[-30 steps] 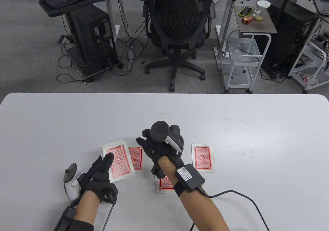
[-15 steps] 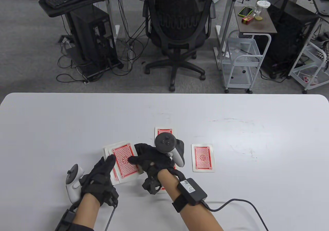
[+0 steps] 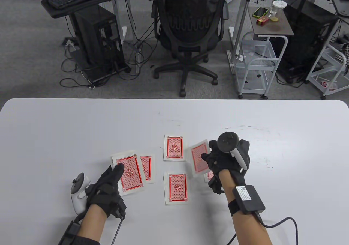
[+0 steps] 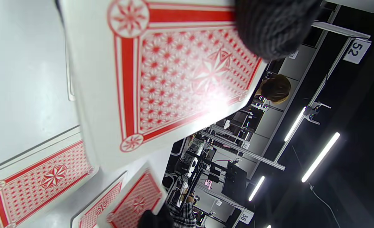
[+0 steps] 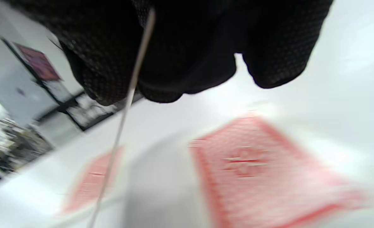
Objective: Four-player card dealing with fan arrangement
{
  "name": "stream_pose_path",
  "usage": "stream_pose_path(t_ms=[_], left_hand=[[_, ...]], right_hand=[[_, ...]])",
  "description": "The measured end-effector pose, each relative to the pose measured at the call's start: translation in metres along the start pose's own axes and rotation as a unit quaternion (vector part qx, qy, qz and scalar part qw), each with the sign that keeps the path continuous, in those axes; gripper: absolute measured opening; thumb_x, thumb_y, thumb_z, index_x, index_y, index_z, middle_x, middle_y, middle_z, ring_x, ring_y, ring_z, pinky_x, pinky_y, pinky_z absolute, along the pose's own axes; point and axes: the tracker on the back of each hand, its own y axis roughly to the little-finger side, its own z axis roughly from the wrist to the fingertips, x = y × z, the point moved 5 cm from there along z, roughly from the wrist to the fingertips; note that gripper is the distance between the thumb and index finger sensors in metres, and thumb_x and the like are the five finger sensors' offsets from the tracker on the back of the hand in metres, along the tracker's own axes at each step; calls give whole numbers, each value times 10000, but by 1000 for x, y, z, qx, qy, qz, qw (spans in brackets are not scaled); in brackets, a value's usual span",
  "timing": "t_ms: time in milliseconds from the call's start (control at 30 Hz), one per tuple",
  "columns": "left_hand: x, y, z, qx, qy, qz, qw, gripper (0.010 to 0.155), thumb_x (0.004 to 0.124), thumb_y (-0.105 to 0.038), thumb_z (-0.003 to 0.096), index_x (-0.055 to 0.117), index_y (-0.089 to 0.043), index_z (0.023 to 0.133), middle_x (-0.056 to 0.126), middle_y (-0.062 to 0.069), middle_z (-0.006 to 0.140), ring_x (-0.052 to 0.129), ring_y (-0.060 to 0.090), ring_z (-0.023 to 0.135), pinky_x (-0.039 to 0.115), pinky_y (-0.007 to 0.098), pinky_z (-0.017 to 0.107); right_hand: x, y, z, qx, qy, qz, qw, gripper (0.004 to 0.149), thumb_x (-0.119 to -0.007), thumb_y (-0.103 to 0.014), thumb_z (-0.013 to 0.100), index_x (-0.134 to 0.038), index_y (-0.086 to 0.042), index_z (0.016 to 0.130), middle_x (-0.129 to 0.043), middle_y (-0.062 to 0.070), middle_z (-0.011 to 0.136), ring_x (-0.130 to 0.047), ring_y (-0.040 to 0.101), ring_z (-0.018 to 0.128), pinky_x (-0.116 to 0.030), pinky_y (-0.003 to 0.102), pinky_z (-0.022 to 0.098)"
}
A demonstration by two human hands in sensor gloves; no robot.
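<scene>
My left hand (image 3: pixel 109 182) holds the red-backed deck (image 3: pixel 129 171) above the table's left middle, its thumb on the top card; the deck fills the left wrist view (image 4: pixel 174 79). My right hand (image 3: pixel 218 160) pinches one card (image 3: pixel 199 159) and holds it tilted above the right-hand dealt card (image 3: pixel 210 175), which is mostly hidden under the hand. In the right wrist view the held card shows edge-on (image 5: pixel 127 104) between my fingers. Other single cards lie face down: one beside the deck (image 3: pixel 147 168), one at the far middle (image 3: pixel 175 147), one at the near middle (image 3: pixel 177 188).
The white table (image 3: pixel 54 125) stretches wide to the left, right and far side. My right wrist's cable (image 3: pixel 280 221) trails over the near right. An office chair (image 3: pixel 190 24) and carts stand on the floor beyond the far edge.
My right hand took a card off the deck and carried it right, over the right-hand card. The far-middle and near-middle cards now show uncovered. My left hand stayed put with the deck.
</scene>
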Motion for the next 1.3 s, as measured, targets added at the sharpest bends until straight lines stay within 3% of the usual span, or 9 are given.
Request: stream_pose_path(t_ms=[233,433,633,767,900,967,1033,1133,1300], left_hand=[[-3,3,0,-9,-8,8,1000,508,795,-493,520,674,-291,970,881,-66,913,1021,247,734,913,427,477],[-3,2,-1,-4,-13,4,1000,506,798,-493,519,677,-290,967,885,-66,909,1023,245,730,917,421,474],[9,2,-4,5,-2,4,1000,506,804,-493,514,687,-285,961,894,-62,900,1029,250,718,918,428,464],[23,6,-5,-1,19,15,1000,504,805,-493,513,689,-287,958,895,-64,898,1028,248,720,916,431,465],[35,11,-6,-5,35,36,999,503,813,-495,508,698,-288,952,903,-66,888,1034,248,710,920,430,456],[41,14,-7,-9,40,44,998,502,820,-496,504,701,-292,948,907,-72,883,1037,244,706,921,429,454],[43,15,-9,-12,37,42,998,499,828,-493,501,707,-297,944,907,-71,883,1033,250,708,916,434,458],[43,16,-7,-12,37,63,997,506,827,-495,496,703,-301,946,904,-76,886,1032,245,711,918,429,460],[43,15,-6,-12,51,37,998,507,799,-488,500,695,-291,956,898,-64,895,1029,255,717,916,436,462]], right_hand=[[-28,32,11,-86,24,-238,967,742,-886,-436,454,-588,-68,1026,-863,13,715,-991,120,328,-758,524,485],[-4,15,-4,-78,55,-255,962,770,-850,-508,479,-549,-99,1057,-793,57,832,-968,170,466,-706,555,537],[5,-55,-45,56,39,-61,996,693,-789,-488,540,-569,-71,1046,-802,78,831,-988,180,478,-722,551,522],[-36,-115,-74,190,-50,149,969,654,-772,-477,556,-599,-62,1032,-804,102,840,-999,229,524,-713,577,529],[-78,-145,-89,237,-101,205,944,760,-829,-501,513,-537,-51,1052,-753,107,882,-962,278,622,-683,610,548],[-89,-148,-91,229,-110,194,948,696,-871,-450,492,-586,-62,995,-794,40,794,-986,224,552,-704,599,539],[-88,-143,-90,213,-62,195,955,627,-913,-403,449,-677,-80,931,-853,13,720,-1027,194,464,-738,585,512],[-90,-136,-86,202,-85,212,952,576,-905,-360,453,-707,-78,914,-881,10,708,-1056,194,481,-743,576,524],[-85,-116,-78,191,-109,298,929,599,-890,-305,463,-675,-30,949,-919,4,676,-1077,198,435,-761,549,507]])
